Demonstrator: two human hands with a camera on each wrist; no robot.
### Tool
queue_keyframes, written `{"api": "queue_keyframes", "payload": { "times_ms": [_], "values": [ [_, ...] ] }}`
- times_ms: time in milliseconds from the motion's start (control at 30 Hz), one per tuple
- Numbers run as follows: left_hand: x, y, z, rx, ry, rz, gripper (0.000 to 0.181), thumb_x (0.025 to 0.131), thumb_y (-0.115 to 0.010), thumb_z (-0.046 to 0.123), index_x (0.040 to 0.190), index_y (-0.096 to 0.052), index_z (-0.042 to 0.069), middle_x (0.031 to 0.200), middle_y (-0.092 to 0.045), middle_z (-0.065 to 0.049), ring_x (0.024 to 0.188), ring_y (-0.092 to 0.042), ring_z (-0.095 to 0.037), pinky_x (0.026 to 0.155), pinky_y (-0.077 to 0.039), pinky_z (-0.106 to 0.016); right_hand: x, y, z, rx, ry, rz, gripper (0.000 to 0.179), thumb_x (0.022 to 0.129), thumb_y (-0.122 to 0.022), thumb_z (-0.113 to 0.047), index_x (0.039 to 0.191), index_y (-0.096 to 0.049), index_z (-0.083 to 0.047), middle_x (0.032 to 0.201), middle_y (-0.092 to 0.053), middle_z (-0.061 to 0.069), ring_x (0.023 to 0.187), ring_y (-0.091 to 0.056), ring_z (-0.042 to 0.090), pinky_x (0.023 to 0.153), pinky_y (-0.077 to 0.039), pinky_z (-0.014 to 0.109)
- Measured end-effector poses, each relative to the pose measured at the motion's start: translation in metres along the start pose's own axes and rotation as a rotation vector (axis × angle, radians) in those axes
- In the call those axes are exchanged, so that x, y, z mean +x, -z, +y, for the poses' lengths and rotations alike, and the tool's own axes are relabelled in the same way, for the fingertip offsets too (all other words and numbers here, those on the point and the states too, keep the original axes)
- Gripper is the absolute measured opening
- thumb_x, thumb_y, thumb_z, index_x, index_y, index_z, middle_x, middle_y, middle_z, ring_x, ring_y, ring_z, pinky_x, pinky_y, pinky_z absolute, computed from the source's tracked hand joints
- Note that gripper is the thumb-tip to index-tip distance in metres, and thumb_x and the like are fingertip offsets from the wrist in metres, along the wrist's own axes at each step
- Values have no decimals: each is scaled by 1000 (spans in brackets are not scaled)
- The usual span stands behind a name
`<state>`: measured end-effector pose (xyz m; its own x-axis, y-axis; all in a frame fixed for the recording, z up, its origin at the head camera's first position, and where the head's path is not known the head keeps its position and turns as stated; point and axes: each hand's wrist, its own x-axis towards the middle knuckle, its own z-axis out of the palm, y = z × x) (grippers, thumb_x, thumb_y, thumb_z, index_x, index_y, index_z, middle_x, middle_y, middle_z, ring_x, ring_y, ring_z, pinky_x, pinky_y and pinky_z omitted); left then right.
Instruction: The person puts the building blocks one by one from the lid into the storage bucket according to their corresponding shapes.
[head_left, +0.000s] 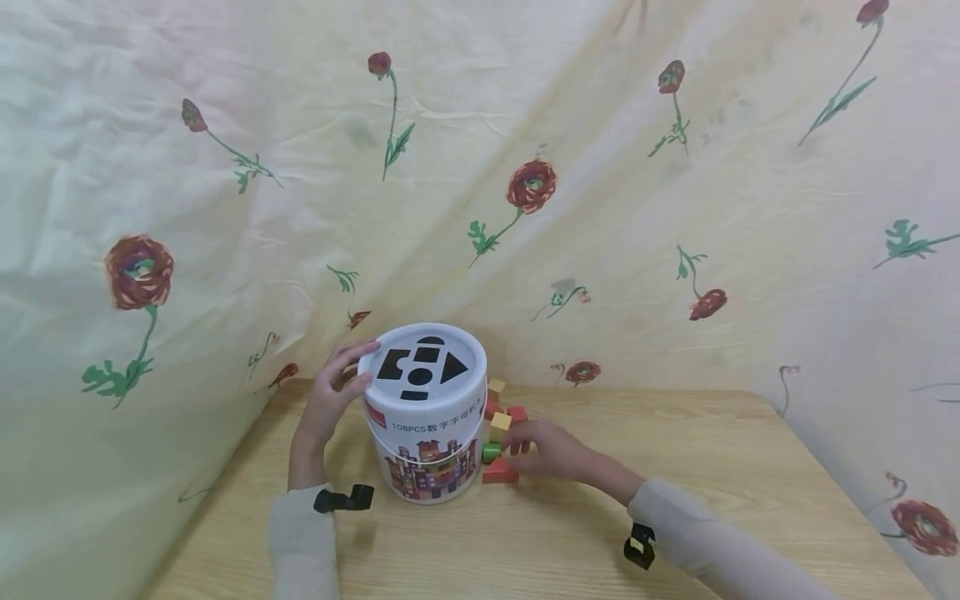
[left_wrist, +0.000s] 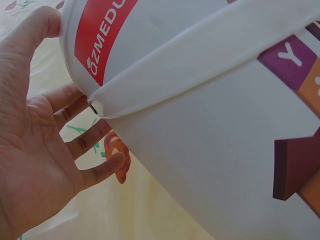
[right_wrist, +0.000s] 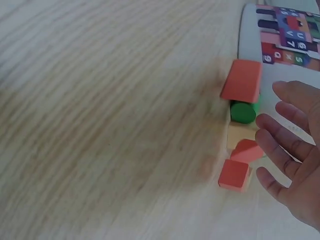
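Note:
A white bucket [head_left: 431,408] with colourful printed pictures stands upright on the table; its lid [head_left: 453,393] has black shaped openings. My left hand [head_left: 327,398] touches the bucket's upper left side, fingertips at the lid's rim. In the left wrist view its fingers spread behind the white handle strap [left_wrist: 185,65]. To the bucket's right lies a small cluster of blocks: a yellow block [head_left: 501,423], a green cylinder [head_left: 491,452], a red block [head_left: 500,472] and others. Over these my right hand [head_left: 553,450] reaches, its loosely bent fingers apart and close to them in the right wrist view.
The light wooden table [head_left: 675,483] spreads to the right and in front of the bucket. Behind it hangs a pale cloth [head_left: 600,275] printed with red flowers. Black straps with small mounts [head_left: 640,546] sit on both sleeves.

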<state>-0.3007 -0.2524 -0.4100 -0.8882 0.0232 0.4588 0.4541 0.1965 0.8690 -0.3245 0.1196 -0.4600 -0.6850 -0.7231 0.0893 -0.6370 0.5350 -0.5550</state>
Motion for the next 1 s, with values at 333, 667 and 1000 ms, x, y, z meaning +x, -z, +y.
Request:
{"api": "queue_keyframes", "payload": {
  "times_ms": [333, 667, 1000],
  "values": [
    [0, 0, 1, -11, -5, 2, 46, 97, -62, 14, 142, -58, 8, 144, -48, -10, 133, -41, -23, 116, -32, -58, 0, -8, -8, -76, 10, -93, 41, 83, -83, -13, 123, -74, -15, 113, -72, -2, 93, -61, 16, 83, -55, 30],
    [0, 0, 2, 3, 6, 8, 46, 97, -61, 14, 143, -58, 8, 146, -48, -9, 134, -42, -20, 115, -33, -58, 0, -9, -9, -133, 6, -119, 45, 82, -84, -14, 125, -73, -15, 102, -68, -1, 88, -57, 12, 77, -50, 23],
    [0, 0, 1, 3, 0, 2, 46, 97, -62, 16, 143, -58, 9, 146, -48, -9, 133, -41, -22, 114, -34, -59, -1, -8, -10, -135, -53, -165, 52, 80, -84, -7, 130, -70, -16, 93, -64, -4, 83, -53, 12, 72, -47, 24]
  ]
}}
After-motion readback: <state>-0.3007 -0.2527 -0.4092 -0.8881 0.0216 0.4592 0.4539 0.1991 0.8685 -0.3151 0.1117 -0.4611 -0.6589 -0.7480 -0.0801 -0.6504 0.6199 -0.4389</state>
